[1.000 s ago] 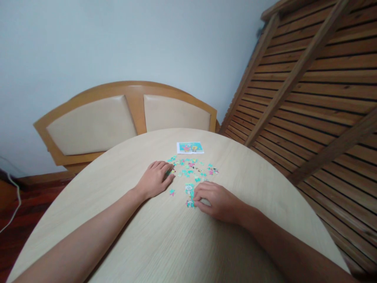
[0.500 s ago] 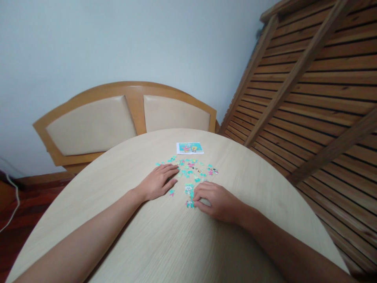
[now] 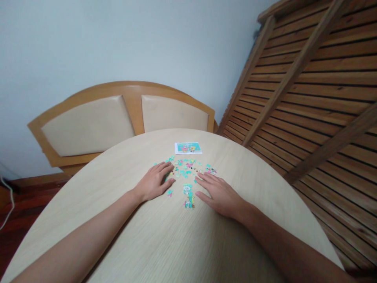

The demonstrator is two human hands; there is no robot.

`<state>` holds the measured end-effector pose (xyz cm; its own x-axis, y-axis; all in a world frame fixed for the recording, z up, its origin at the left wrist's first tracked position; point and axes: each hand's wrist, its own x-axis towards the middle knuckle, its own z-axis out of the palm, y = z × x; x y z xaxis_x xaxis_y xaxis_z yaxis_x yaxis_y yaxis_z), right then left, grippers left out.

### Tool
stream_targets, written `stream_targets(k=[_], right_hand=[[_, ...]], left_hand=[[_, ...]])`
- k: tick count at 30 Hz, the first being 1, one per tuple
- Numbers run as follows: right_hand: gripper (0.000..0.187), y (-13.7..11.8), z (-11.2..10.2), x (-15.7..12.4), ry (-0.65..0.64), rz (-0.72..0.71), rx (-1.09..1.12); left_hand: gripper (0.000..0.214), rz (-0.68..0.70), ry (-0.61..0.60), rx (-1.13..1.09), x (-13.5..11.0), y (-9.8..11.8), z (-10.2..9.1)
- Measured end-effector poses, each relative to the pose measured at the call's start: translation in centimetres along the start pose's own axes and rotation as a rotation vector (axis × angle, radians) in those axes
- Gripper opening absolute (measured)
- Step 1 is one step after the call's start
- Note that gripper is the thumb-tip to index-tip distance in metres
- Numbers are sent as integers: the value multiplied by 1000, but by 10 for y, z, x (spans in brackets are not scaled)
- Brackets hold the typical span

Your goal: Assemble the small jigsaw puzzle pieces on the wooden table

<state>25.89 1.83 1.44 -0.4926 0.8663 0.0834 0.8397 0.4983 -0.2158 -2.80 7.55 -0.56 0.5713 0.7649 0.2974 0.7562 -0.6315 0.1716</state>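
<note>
Small teal and pink puzzle pieces (image 3: 188, 167) lie scattered on a round pale wooden table (image 3: 176, 243). A short joined strip of pieces (image 3: 188, 195) lies between my hands. My left hand (image 3: 154, 181) rests flat at the left edge of the scatter, fingers stretched out over a few pieces. My right hand (image 3: 219, 193) lies flat just right of the strip, fingers spread and pointing at the scatter, holding nothing. A single loose piece (image 3: 170, 193) sits beside my left thumb. The picture card (image 3: 188, 147) lies farther back.
A padded wooden headboard (image 3: 118, 118) leans against the pale wall behind the table. A slatted wooden frame (image 3: 309, 90) stands tilted at the right. Dark red floor and a white cable (image 3: 7, 204) show at the left.
My right hand has opened from a curled grip at the joined strip to flat, spread fingers. My left hand has drawn back slightly to the left. The view has shifted a little.
</note>
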Motion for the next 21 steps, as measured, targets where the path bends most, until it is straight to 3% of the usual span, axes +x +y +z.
stream_targets(k=[5,10,15,21], right_hand=[[41,3,-6,2,97,-3,8],[38,28,-13,6,250,180,-14],[39,55,-3,9,232,256,-8],[27,62,2,15,291,297,54]], left_hand=[[71,65,-53,-31,-3,3,-5],[63,22,-58,-42,-2,2,-4],[58,8,-29,-62,-2,-1,0],[45,125,43,-79,-3,10,-7]])
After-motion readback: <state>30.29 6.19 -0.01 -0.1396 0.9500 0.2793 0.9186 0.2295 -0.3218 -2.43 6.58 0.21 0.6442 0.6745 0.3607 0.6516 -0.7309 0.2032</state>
